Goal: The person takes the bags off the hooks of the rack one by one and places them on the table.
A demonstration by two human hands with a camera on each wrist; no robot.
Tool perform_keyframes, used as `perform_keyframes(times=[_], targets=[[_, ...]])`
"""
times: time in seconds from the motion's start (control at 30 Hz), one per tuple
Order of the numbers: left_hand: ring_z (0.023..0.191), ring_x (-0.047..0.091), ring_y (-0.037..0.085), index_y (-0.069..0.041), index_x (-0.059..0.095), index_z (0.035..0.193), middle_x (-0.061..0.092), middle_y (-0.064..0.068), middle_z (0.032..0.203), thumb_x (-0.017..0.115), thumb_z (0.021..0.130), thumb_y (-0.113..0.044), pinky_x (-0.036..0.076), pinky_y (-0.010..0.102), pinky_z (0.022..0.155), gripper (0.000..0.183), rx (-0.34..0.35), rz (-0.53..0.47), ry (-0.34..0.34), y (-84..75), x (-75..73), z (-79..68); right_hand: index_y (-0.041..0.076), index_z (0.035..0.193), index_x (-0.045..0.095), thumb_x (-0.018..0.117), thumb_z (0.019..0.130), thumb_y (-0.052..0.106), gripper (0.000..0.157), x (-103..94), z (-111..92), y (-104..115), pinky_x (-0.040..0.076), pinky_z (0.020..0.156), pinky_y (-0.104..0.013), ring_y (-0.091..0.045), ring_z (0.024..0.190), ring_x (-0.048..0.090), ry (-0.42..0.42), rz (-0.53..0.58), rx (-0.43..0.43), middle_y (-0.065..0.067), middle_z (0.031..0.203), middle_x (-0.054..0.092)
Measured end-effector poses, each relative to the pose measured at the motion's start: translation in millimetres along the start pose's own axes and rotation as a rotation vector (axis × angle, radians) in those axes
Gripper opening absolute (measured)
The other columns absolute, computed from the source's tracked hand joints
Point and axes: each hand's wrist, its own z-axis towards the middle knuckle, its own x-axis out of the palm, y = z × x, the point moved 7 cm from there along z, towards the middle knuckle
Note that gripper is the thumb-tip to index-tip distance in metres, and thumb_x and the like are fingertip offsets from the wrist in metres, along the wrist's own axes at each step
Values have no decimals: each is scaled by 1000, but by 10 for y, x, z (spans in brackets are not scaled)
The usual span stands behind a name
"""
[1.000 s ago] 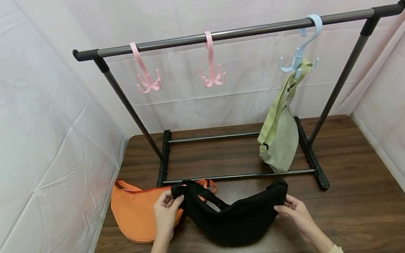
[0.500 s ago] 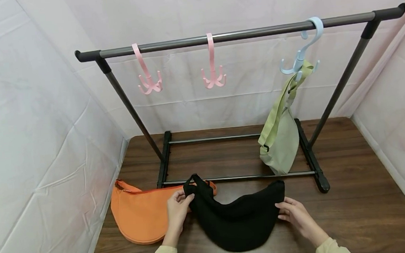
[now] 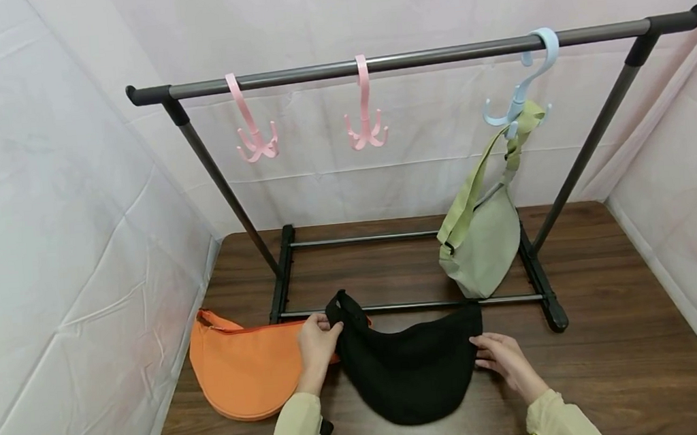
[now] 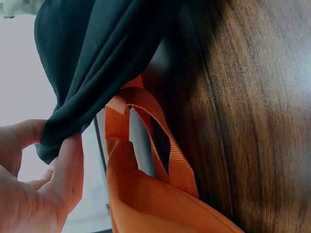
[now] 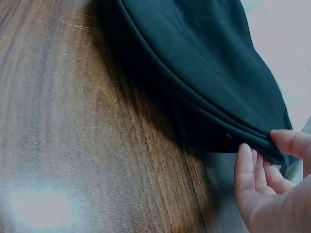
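Note:
A soft black crescent-shaped bag is stretched between the two hands, its belly hanging toward the table. My left hand pinches its upper left corner between thumb and fingers; the left wrist view shows the folded cloth in that pinch. At the opposite corner my right hand pinches the edge, thumb on top and fingers beneath, as the right wrist view shows of the black cloth. An orange crescent bag lies left of the black one, partly behind my left forearm, its strap looped near the black cloth.
A dark metal rack stands on the wooden table. From its bar hang a left pink hook, a middle pink hook and a blue hook. A green bag hangs on the blue hook. White cloth walls surround the table.
My left hand has moved right and slightly up with its corner of the black bag, which now spans a narrower width. The hanging green bag has turned, showing more of its front.

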Motion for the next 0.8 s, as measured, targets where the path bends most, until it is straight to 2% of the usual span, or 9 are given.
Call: perform_keyframes(times=[0.1,0.2,0.3,0.47,0.67,0.8], targets=[[67,61,23,-1,62,87,65,9,74,73,73,-13,49,33,58,22,15,37,-8,-12,43,15,-10,124,46,62,85,23,53,-50,9,8,52,71,-27,-11,74,56,-62,-29,21,-5,97,55],[65,61,22,-1,62,86,65,7,71,74,72,-10,50,34,58,20,46,81,-21,-18,88,27,-9,123,47,60,87,20,48,-98,15,27,53,69,-28,-11,72,56,-108,-41,27,-3,87,57],[64,60,21,-3,61,81,63,5,68,74,70,-5,50,34,58,17,80,128,-29,-23,128,30,-9,124,47,58,88,18,47,-122,37,26,53,68,-28,-11,70,55,-116,-46,31,-2,81,56],[61,58,21,-4,59,76,61,5,66,71,69,0,48,34,56,15,120,169,-36,-59,163,13,-9,123,47,60,86,20,49,-140,81,2,53,69,-28,-12,71,54,-117,-55,43,-3,84,54],[60,57,20,-2,59,76,61,7,66,70,68,2,46,33,55,14,127,181,-38,-67,172,-3,-7,120,49,60,86,19,45,-156,99,-7,53,68,-27,-12,71,54,-136,-78,57,-4,83,53],[62,59,20,-2,59,76,62,7,67,69,69,1,48,34,56,13,118,177,-32,-50,168,-4,-8,123,45,58,87,18,47,-164,92,19,53,69,-29,-11,71,56,-132,-98,26,-6,89,55]])
